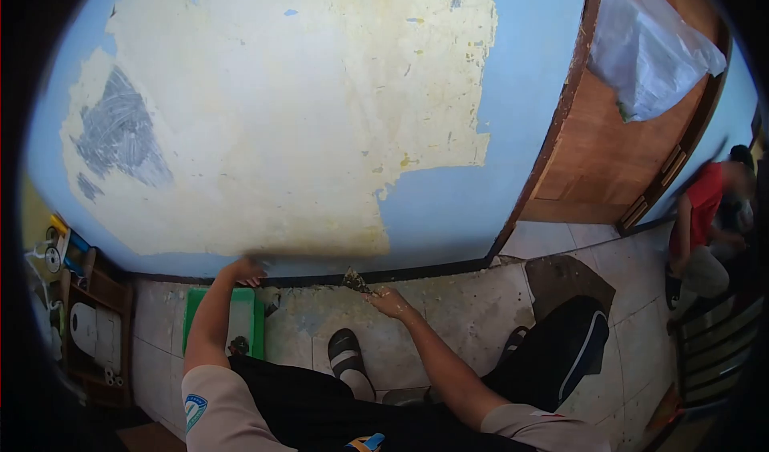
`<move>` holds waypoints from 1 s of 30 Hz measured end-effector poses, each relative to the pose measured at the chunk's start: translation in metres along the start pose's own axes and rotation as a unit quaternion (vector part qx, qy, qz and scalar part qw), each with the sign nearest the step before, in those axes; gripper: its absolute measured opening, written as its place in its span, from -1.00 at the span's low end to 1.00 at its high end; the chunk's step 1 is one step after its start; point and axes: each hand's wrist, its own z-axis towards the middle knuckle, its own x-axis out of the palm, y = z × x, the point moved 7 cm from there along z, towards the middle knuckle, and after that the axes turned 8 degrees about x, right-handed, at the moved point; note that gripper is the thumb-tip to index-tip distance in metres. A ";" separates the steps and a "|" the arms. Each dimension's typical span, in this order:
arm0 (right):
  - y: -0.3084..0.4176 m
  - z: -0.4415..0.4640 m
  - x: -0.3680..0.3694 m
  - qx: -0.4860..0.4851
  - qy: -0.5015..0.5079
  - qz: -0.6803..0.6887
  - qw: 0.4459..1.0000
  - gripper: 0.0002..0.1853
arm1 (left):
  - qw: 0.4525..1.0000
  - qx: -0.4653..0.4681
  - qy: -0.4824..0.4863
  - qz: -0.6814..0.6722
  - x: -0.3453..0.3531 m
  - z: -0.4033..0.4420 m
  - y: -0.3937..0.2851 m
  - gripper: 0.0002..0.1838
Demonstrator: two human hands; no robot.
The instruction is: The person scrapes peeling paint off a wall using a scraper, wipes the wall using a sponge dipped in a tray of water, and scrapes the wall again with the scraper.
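Note:
My right hand is closed around the handle of a scraper, whose blade is smeared with residue and points up toward the base of the wall. Close to the foot of the wall, my left hand is held with its fingers stretched out; whether it presses on the surface is hard to see. Below that hand lies a green plastic tray with a small dark object inside. The wall before me has a large cream patch with ragged edges amid blue paint, and a grey smear at left.
A wooden shelf with a white item stands at left. To the right are a wooden door with a plastic sheet, a brown flat piece on the tiles, a seated person in a red shirt and a slatted bench.

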 end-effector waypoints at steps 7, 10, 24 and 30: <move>-0.049 -0.006 0.060 0.136 0.070 0.350 0.924 -0.57 | 0.989 -0.145 -0.017 0.023 -0.007 -0.067 0.084 -0.39; -0.086 -0.001 0.077 0.174 0.075 0.380 0.905 -0.58 | 0.986 -0.130 -0.042 -0.092 -0.011 -0.089 0.118 -0.36; -0.105 -0.015 0.079 0.161 0.008 0.283 0.945 -0.60 | 0.975 -0.036 -0.164 0.147 0.088 0.018 0.226 0.17; -0.100 -0.015 0.076 0.185 -0.025 0.234 0.954 -0.64 | 0.981 -0.053 -0.170 0.075 0.112 0.039 0.229 0.08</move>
